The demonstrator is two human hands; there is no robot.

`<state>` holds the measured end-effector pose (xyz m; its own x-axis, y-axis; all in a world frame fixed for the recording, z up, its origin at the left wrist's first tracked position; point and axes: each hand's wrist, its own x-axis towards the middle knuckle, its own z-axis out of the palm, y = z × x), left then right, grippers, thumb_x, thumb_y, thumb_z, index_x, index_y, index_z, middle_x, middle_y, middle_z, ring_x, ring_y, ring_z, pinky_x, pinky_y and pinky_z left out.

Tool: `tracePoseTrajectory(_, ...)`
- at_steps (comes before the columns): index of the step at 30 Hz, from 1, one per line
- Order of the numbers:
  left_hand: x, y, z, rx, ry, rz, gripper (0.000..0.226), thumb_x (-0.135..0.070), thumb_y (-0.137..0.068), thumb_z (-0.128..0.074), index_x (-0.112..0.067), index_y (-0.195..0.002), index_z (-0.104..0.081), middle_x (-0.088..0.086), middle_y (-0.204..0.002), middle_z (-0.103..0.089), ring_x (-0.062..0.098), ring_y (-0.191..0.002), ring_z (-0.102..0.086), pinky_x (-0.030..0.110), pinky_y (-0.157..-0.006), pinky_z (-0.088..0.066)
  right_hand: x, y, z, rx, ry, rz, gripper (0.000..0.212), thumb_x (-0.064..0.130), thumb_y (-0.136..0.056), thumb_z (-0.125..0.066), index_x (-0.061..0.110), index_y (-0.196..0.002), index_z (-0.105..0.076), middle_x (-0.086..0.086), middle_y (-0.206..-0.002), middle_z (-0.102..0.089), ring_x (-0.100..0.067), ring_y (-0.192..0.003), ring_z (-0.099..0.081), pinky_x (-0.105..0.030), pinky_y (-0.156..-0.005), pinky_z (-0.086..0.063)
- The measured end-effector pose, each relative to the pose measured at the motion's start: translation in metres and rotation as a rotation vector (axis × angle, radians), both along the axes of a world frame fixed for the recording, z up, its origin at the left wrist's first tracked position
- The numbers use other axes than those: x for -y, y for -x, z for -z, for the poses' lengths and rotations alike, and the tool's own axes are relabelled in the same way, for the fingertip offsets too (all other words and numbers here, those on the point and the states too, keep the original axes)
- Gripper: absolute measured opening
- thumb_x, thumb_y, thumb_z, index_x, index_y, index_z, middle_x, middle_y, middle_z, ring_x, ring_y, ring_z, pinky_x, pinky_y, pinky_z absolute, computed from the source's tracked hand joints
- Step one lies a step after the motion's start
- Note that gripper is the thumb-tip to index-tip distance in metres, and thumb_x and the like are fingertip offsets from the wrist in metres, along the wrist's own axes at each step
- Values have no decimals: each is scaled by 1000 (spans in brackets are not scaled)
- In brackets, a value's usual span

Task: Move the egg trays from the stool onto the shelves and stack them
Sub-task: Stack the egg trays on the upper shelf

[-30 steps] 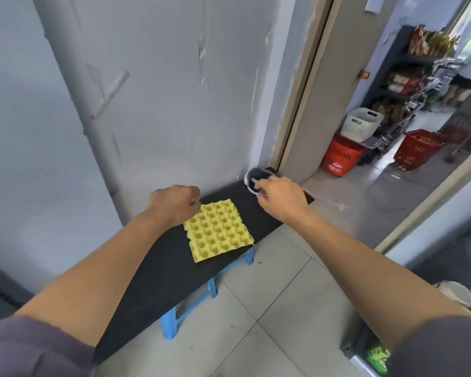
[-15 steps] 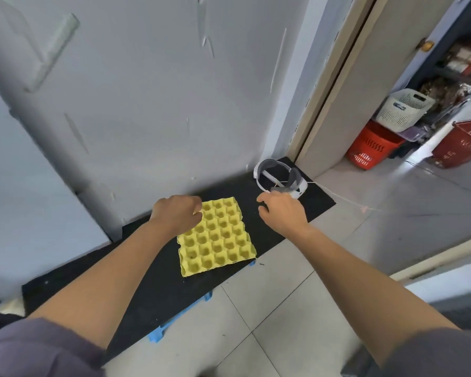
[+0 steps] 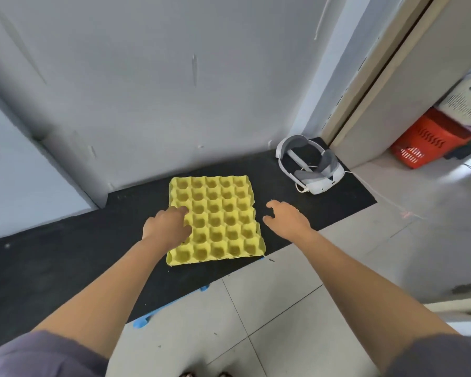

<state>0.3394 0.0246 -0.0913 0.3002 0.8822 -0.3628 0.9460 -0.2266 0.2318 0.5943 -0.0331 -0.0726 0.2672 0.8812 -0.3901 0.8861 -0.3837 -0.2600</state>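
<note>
1. The yellow egg tray (image 3: 220, 219) is lying flat, cups up, on the black top (image 3: 65, 254) of the blue stool (image 3: 144, 319), near its front edge. It looks like a single tray or a thin stack; I cannot tell which.
2. The left hand (image 3: 166, 227) is resting on the tray's left side with fingers bent over the cups. I cannot tell whether it is gripping.
3. The right hand (image 3: 286, 220) is hovering just beside the tray's right edge, fingers loosely spread and holding nothing. The two hands are sitting apart, one to each side.
4. The tray is probably going to feel very light, slightly floppy and easy to tear at the rim.
5. Taking it by opposite edges, thumbs on top and fingers underneath, is looking safest.
6. A white headset (image 3: 310, 170) is sitting on the same top, well to the right.
7. No shelves are showing.
</note>
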Motion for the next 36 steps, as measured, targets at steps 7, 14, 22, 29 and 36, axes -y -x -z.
tracePoseTrajectory(7,-27,-3,111,-65,15,-114,66,-33,-89,-50,-19,-148,-23,6,-147,-30,29,-130,-33,40,-98,-37,-32,-9,118,-15,45,107,50,33,-96,-49,14,-140,-36,-11,-134,-44,-32,-119,-49,-44,-92,-45)
tracePoseTrajectory(14,-45,-11,172,193,281,-608,71,-30,-84,-56,-13,-144,-23,13,-140,-33,40,-124,-39,47,-94,-41,-43,-13,186,-155,137,288,67,31,-94,-52,9,-148,-21,-19,-141,-36,-39,-126,-42,-45,-101,-39)
tracePoseTrajectory(22,-42,-20,155,287,195,-687,50,-6,-89,-45,-6,-139,-36,15,-139,-31,43,-120,-36,40,-82,-36,-35,-5,179,-273,30,497,55,27,-87,-58,15,-137,-37,-15,-129,-43,-38,-117,-47,-46,-98,-43)
tracePoseTrajectory(29,-37,-16,46,424,91,-718,42,-7,-89,-46,-2,-131,-41,17,-139,-31,42,-121,-34,41,-86,-35,-38,-3,69,-258,-147,468,62,29,-87,-58,17,-142,-34,-14,-126,-44,-35,-112,-51,-42,-91,-44)
tracePoseTrajectory(36,-37,4,-111,488,51,-634,43,-17,-85,-55,-3,-124,-46,21,-123,-50,41,-114,-45,44,-97,-39,-30,8,-93,-285,-289,415,54,24,-82,-58,11,-132,-45,-16,-119,-53,-34,-104,-55,-37,-79,-44)
